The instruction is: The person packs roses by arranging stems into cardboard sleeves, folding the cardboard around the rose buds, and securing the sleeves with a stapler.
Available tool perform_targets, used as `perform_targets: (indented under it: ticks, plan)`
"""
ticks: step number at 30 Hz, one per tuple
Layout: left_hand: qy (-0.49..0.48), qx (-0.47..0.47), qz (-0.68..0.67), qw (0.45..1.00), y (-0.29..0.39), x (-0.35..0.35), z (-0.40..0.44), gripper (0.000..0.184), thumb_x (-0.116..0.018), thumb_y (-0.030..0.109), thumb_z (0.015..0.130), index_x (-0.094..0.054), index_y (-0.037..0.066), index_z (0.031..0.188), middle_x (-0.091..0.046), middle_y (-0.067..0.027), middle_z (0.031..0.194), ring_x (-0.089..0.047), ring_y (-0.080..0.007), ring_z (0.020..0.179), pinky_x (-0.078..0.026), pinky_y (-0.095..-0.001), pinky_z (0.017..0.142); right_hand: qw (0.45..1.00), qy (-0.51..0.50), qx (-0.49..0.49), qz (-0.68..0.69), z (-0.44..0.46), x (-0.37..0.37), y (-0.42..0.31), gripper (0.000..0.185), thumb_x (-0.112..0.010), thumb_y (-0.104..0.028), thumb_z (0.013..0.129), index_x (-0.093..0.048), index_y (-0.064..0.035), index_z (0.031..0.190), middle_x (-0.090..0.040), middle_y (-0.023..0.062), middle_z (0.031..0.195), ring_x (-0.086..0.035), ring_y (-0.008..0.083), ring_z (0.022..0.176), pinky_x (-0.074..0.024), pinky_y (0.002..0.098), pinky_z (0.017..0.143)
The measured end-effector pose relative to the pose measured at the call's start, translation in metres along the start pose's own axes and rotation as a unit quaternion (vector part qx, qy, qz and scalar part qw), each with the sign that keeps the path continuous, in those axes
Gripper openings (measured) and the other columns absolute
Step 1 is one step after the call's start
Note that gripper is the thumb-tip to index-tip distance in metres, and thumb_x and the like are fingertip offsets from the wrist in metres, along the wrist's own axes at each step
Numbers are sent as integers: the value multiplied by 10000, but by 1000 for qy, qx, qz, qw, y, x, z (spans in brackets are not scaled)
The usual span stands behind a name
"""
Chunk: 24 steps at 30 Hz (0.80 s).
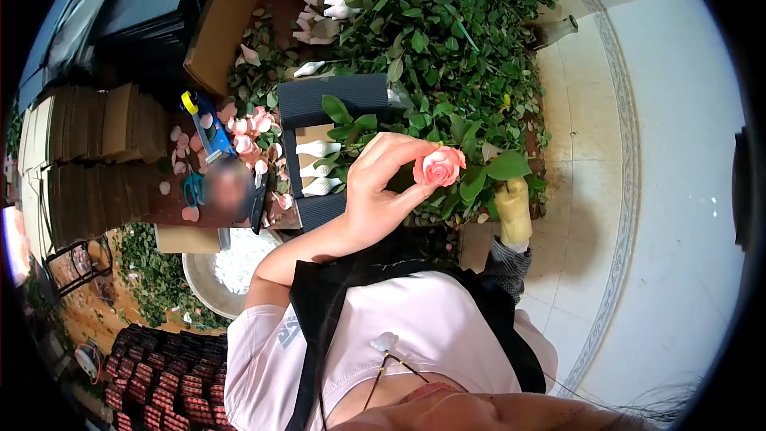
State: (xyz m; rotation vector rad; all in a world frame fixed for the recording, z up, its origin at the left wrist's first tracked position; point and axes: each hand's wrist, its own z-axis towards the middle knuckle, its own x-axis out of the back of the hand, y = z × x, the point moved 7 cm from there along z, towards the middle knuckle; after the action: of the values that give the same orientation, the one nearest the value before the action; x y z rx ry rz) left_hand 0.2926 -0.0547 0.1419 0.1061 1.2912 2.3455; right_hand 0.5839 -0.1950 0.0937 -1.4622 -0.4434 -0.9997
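While loose petals (249, 144) and white-sleeved buds (317, 148) lie left of it, the bare left hand (371, 191) pinches the pink rose (440, 168) between thumb and fingers — lightly, ideally, to spare its petals; to its right, the gloved right hand (513, 199) grips the leafy stem (474, 183) — best held steady.

The rose (439, 167) hides its stem, and a pinkish patch (227, 190) (beside the scissors (192, 190)) is blurred beyond telling.

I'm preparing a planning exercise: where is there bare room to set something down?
Bare floor lies between the leafy stems and the patterned band, and beyond that band. It is crowded around the rose and leftward, with stems, loose petals and dark corrugated card.
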Motion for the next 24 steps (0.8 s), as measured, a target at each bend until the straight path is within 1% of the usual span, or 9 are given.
perform_targets:
  ticks: [3, 7, 10, 12, 15, 18, 21, 22, 24]
  plan:
    - [-1, -6, 22, 1000, 6, 2, 3, 426, -818, -30, 691, -658, -20, 1086, -674, -128, 1026, -633, -256, 942, -506, -344, 833, 998, 0, 62, -10, 5, -7, -9, 383, -495, 128, 824, -669, 0, 1140, -683, 134, 1148, -642, 264, 1061, -496, 335, 942]
    - [4, -10, 40, 999, 11, 5, 4, 420, -821, -32, 679, -666, -16, 1069, -679, -126, 1002, -639, -265, 931, -510, -348, 823, 997, -5, 78, 7, 12, -13, -26, 407, -511, 164, 796, -678, -9, 1124, -688, 128, 1136, -650, 265, 1053, -500, 350, 935]
    - [5, -15, 37, 999, 10, 6, 4, 421, -820, -35, 677, -669, -12, 1069, -680, -126, 1004, -643, -266, 933, -513, -351, 827, 999, 13, 37, -6, 11, -12, -23, 437, -513, 188, 775, -681, -18, 1123, -689, 124, 1126, -654, 269, 1039, -507, 367, 926]
    - [7, -14, 30, 999, 7, 7, 3, 421, -818, -37, 678, -669, -10, 1072, -681, -125, 1006, -644, -267, 936, -514, -352, 830, 999, 7, 29, -39, 11, -14, -12, 432, -497, 194, 807, -678, -24, 1133, -672, 156, 1197, -615, 309, 1172, -499, 372, 992]
    - [7, -6, 23, 1000, 4, 7, 2, 423, -813, -41, 682, -667, -7, 1077, -683, -125, 1019, -648, -266, 950, -515, -355, 842, 1000, -8, -13, 18, 10, -16, 18, 447, -494, 195, 806, -679, -38, 1140, -661, 154, 1221, -601, 316, 1200, -498, 384, 997]
    - [3, -1, 21, 1000, 1, 7, 1, 423, -811, -38, 687, -663, -9, 1081, -683, -129, 1045, -648, -270, 966, -516, -356, 852, 1000, 6, 13, -19, 11, -9, 1, 488, -459, 206, 805, -680, -55, 1153, -645, 145, 1253, -594, 323, 1215, -499, 388, 1002]
    - [-17, 30, 76, 996, -6, 13, 2, 430, -817, 7, 719, -649, -1, 1114, -683, -133, 1086, -653, -259, 988, -513, -349, 880, 997, 52, -44, 23, 13, -3, 20, 505, -443, 200, 808, -678, -71, 1163, -637, 134, 1265, -591, 319, 1223, -494, 390, 1014]
    - [-19, 54, 112, 992, -15, 18, -1, 438, -820, 26, 731, -643, 3, 1131, -683, -136, 1099, -655, -254, 1002, -512, -347, 891, 997, 64, -23, 24, 15, 8, 13, 517, -457, 195, 800, -671, -78, 1184, -613, 142, 1305, -588, 313, 1230, -487, 411, 1027]
    - [-29, 138, 163, 977, -43, 38, -8, 536, -823, 64, 757, -591, 12, 1237, -684, -143, 1128, -657, -244, 1048, -511, -351, 914, 979, 105, 43, -168, 33, 35, -24, 481, -499, 189, 788, -674, -72, 1153, -658, 157, 1222, -628, 293, 1169, -484, 448, 1031]
